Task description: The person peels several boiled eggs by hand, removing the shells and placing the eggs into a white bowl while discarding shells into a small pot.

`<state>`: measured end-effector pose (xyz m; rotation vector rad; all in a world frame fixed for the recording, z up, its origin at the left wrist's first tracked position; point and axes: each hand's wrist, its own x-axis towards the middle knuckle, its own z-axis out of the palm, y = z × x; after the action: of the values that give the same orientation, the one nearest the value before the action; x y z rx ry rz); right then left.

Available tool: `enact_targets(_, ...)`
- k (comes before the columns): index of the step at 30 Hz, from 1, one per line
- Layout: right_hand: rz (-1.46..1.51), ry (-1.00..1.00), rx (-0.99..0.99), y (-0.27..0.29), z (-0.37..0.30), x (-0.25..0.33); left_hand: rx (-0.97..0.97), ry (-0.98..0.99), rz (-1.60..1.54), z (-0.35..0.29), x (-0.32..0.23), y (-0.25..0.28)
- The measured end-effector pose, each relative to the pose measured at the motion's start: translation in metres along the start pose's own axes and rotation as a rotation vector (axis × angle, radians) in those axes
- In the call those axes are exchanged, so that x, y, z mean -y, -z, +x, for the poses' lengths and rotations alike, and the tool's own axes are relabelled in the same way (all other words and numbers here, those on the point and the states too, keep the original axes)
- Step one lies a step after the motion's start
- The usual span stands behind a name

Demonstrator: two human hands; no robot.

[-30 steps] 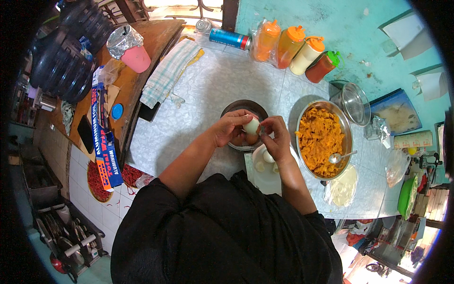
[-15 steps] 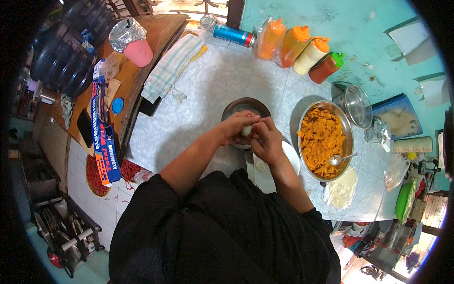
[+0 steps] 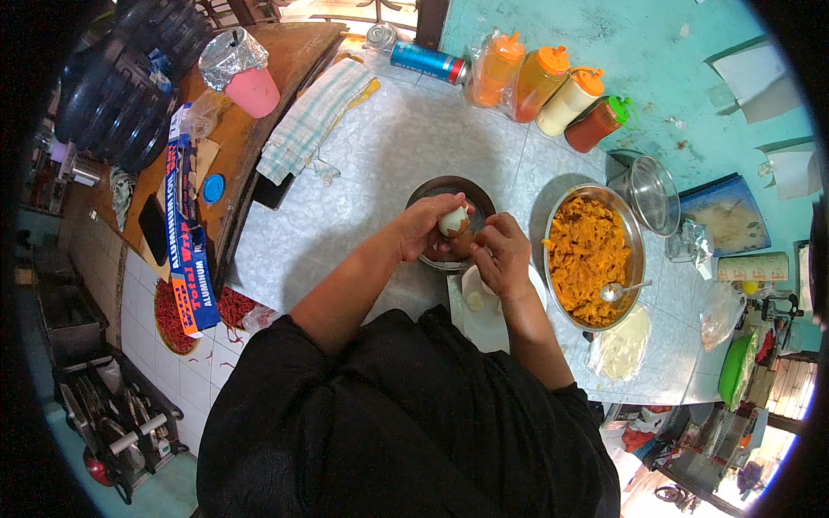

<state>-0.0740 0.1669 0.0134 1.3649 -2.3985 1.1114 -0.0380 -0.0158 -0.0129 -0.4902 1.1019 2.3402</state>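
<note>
My left hand (image 3: 428, 226) holds a partly peeled boiled egg (image 3: 451, 224), its white top bare and brown shell still around the lower side. Close beside it on the right, my right hand (image 3: 503, 255) has its fingers pinched together; what they hold, if anything, is too small to make out. Both hands are over a round metal bowl (image 3: 449, 183). More brownish rounded shapes lie in the bowl, partly hidden by my fingers. Partly under my right forearm is a white plate (image 3: 537, 289) with small pale pieces on it.
To the right stands a metal bowl of orange mash (image 3: 591, 250) with a spoon (image 3: 612, 292). Several squeeze bottles (image 3: 541, 82) line the wall. A folded checked towel (image 3: 315, 121) lies at the far left, near a foil box (image 3: 186, 224). A plastic-wrapped pale disc (image 3: 625, 345) lies at the near right.
My right hand has drawn away from the egg, to the right. The egg is now turned so that more of its peeled white shows in my left hand.
</note>
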Motion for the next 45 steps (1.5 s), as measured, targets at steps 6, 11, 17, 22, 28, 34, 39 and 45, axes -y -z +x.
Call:
enact_targets(6, 0.088, -0.098, -0.089, -0.017, 0.007, 0.01, -0.025, -0.036, 0.062, 0.006, 0.008, 0.004)
enact_targets(11, 0.108, 0.0, -0.04, -0.02, 0.006, 0.008, -0.014, -0.072, 0.068, 0.007, 0.008, 0.001)
enact_targets(17, 0.057, -0.073, 0.03, -0.021, 0.006, 0.011, -0.118, -0.082, 0.081, 0.009, 0.009, -0.001)
enact_targets(22, 0.058, -0.042, 0.04, -0.02, 0.0, 0.011, -0.167, -0.026, 0.08, 0.006, 0.003, -0.004)
enact_targets(28, 0.176, -0.109, -0.037, -0.021, -0.002, 0.0, -0.182, -0.103, 0.13, 0.01, 0.009, -0.005)
enact_targets(34, 0.115, -0.056, -0.089, -0.028, -0.004, 0.002, -0.134, -0.142, 0.126, 0.013, 0.013, -0.001)
enact_targets(39, 0.121, -0.042, -0.072, -0.027, -0.003, 0.0, -0.196, -0.163, 0.185, 0.013, 0.014, 0.0)
enact_targets(45, 0.132, -0.062, -0.023, -0.03, -0.01, -0.008, -0.106, -0.054, 0.039, -0.001, 0.001, -0.006)
